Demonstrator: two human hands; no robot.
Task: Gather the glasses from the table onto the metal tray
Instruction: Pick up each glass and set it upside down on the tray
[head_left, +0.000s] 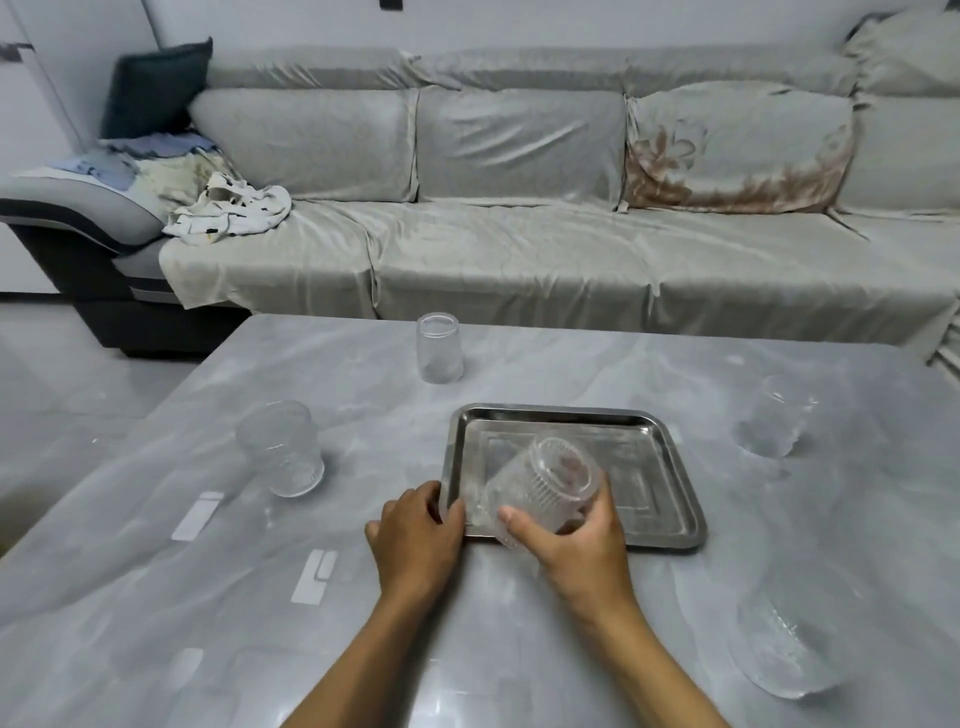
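Note:
A square metal tray (654, 467) lies in the middle of the grey marble table. My right hand (574, 545) grips a clear ribbed glass (540, 480), tilted above the tray's near left corner. My left hand (415, 530) holds the tray's near left edge. Several other clear glasses stand on the table: a smooth one (439, 347) behind the tray, a ribbed one (283, 447) at the left, one (776, 423) at the right, and a large one (789, 639) at the near right.
A grey covered sofa (519, 249) runs along the far side of the table, with crumpled clothes (228, 208) at its left end. White tape strips (314, 574) are stuck on the table's near left. Floor shows at the left.

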